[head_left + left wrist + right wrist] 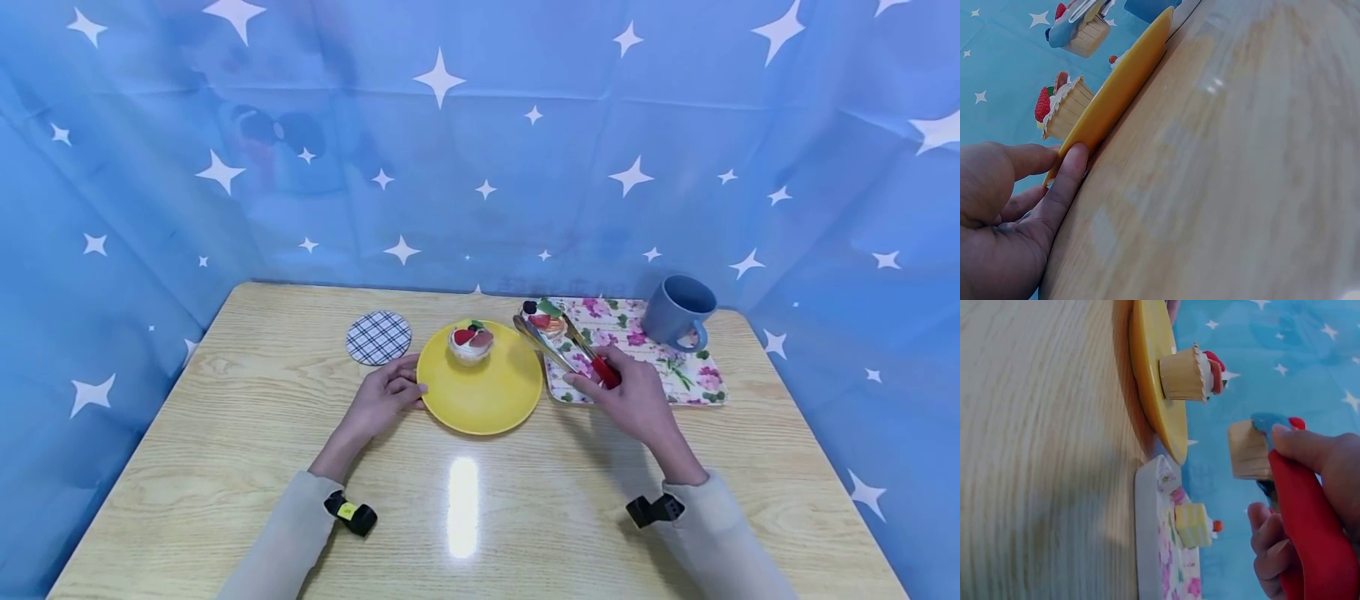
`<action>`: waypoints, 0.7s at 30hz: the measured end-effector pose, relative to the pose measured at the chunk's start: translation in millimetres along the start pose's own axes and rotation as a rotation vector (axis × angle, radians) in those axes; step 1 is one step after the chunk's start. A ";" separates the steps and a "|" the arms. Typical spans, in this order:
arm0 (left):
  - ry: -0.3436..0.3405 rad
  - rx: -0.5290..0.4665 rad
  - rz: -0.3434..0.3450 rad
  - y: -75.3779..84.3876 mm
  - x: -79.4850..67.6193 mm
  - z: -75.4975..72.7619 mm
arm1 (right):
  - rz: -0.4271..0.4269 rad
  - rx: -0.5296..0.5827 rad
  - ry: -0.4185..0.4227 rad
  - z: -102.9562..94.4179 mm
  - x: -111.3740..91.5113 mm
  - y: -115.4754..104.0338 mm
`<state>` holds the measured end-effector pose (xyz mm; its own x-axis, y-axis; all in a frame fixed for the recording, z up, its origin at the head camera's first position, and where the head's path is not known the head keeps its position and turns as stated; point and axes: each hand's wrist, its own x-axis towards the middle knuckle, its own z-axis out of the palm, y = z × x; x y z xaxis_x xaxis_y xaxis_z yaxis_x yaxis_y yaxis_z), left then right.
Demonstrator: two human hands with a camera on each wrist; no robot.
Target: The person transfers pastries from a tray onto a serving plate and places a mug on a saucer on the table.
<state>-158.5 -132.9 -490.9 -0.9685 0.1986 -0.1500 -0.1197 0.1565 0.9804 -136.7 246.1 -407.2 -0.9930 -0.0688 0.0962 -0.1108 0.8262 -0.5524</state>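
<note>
Lifted cupcake [1246, 456]: raised above the left end of the flowered tray [637, 403], right of the plate, between the tips of my tongs [606, 372].
Weight: light, I'd judge; it looks like a toy, so a small squeeze should carry it.
Softness: the case seems fairly firm, the topping perhaps a little yielding; I'd expect the fruit pieces to be the fragile part.
Slip: smooth metal tips could let it turn, so the best hold is low on both sides of the ribbed case.
Tongs: stiff arms, red grips that should not slide in my fingers.
Right hand [628, 398]: pinching the red grips, thumb on one side, fingers on the other.
Left hand [384, 402]: pinching the left rim of the yellow plate [483, 400], which should be rigid and slick.
Cupcake's looks: pale tan pleated case, white cream, red strawberry, dark berry, green leaf, a peach-coloured piece.
Blue patch: by the topping, perhaps only the metal tip reflecting; my right wrist view is too blurred to be sure.
Plate cupcake [470, 345]: similar, upright, toward the plate's far side.
</note>
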 end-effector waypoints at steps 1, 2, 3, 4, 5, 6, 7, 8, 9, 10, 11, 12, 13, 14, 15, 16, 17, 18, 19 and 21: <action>0.001 0.005 0.000 -0.1 0.2 0.2 | -0.004 -0.005 -0.002 0.9 -0.1 0.2; 0.003 0.008 0.001 -0.1 0.3 0.3 | -0.008 -0.009 -0.003 2.0 -0.2 0.4; 0.004 0.008 -0.002 0.2 0.3 0.5 | -0.011 -0.012 -0.004 3.3 -0.2 0.8; 0.004 0.009 -0.001 0.3 0.3 0.6 | -0.014 -0.013 -0.006 4.3 -0.4 0.8; 0.004 0.009 -0.001 0.5 0.2 0.6 | -0.015 -0.015 -0.009 5.2 -0.7 0.8; 0.003 0.009 0.000 0.6 0.1 0.7 | -0.017 -0.014 -0.013 6.2 -0.9 1.0; 0.002 0.008 0.000 0.7 0.1 0.8 | -0.021 -0.013 -0.016 6.8 -1.3 1.0; 0.002 0.005 -0.001 1.0 0.0 0.7 | -0.022 -0.010 -0.019 7.5 -1.8 0.8; 0.002 0.005 -0.001 1.0 -0.1 0.5 | -0.021 -0.007 -0.023 8.1 -2.2 0.7; 0.001 0.003 -0.001 1.0 -0.1 0.6 | -0.023 -0.007 -0.028 8.7 -2.8 0.7; 0.001 0.002 -0.001 1.2 -0.3 0.5 | -0.022 -0.005 -0.033 9.3 -3.2 0.9; 0.001 0.002 -0.001 1.4 -0.5 0.5 | -0.021 -0.004 -0.038 10.2 -3.5 1.0; 0.001 0.000 0.000 1.5 -0.6 0.4 | -0.018 -0.003 -0.044 11.0 -3.9 0.9; 0.002 0.003 0.001 1.7 -0.8 0.3 | -0.014 -0.002 -0.050 12.2 -4.1 1.3; 0.003 0.005 0.001 1.9 -0.9 0.4 | -0.012 0.000 -0.056 13.3 -4.2 1.6; 0.005 0.008 0.000 2.2 -1.0 0.6 | -0.012 0.002 -0.060 14.5 -4.3 1.9; 0.006 0.014 0.001 2.4 -1.3 0.6 | -0.010 0.004 -0.064 15.8 -4.2 2.1; 0.007 0.018 0.001 2.3 -1.2 0.7 | -0.012 0.003 -0.067 17.1 -4.2 2.4; 0.008 0.020 0.000 2.3 -1.3 0.8 | -0.012 0.000 -0.071 18.2 -4.2 2.6; 0.009 0.024 0.000 1.9 -1.3 1.0 | -0.005 -0.006 -0.084 20.2 -4.4 3.4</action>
<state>-157.3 -131.8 -488.9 -0.9705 0.1895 -0.1490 -0.1149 0.1796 0.9770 -133.5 237.8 -426.3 -0.9924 -0.1193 0.0293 -0.1158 0.8288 -0.5474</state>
